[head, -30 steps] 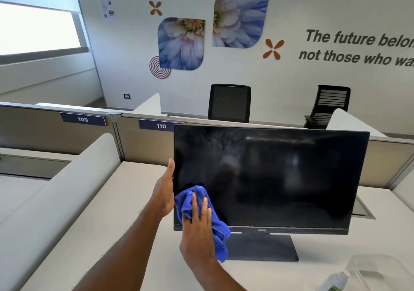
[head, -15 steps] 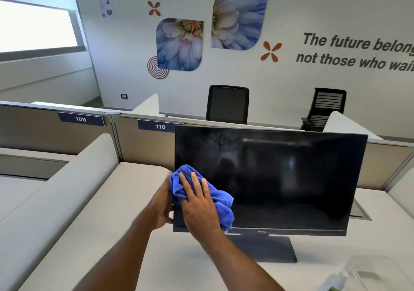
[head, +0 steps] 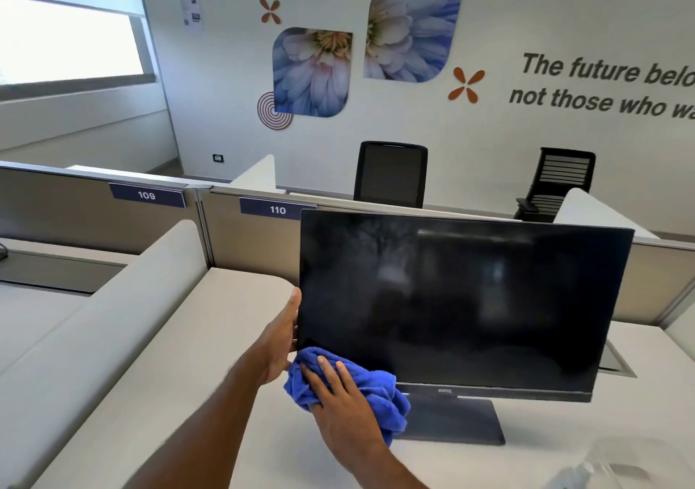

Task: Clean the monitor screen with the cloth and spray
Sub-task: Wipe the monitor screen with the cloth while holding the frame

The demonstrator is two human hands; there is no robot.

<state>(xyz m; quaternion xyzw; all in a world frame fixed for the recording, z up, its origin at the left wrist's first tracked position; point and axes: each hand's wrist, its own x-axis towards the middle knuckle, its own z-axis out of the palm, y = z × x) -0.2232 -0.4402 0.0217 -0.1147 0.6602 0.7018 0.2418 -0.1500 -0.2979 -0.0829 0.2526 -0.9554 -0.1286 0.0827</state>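
A black monitor point(head: 462, 300) stands on a dark flat base on the white desk, its screen off and faintly smeared. My left hand point(head: 280, 338) grips the monitor's left edge, thumb along the front of the bezel. My right hand point(head: 338, 398) presses a bunched blue cloth point(head: 380, 394) with straight fingers against the screen's lower left corner and bottom bezel. The spray bottle shows only as a blurred pale shape point(head: 571, 479) at the bottom right edge.
A clear plastic container point(head: 635, 458) sits on the desk point(head: 188, 413) at the bottom right. Grey partitions labelled 109 and 110 point(head: 277, 210) run behind the monitor. A low padded divider point(head: 113, 311) borders the desk on the left. Two black chairs stand beyond.
My right hand swept the cloth up the screen's left side, then back down to the lower left corner. My left hand kept hold of the monitor's left edge.
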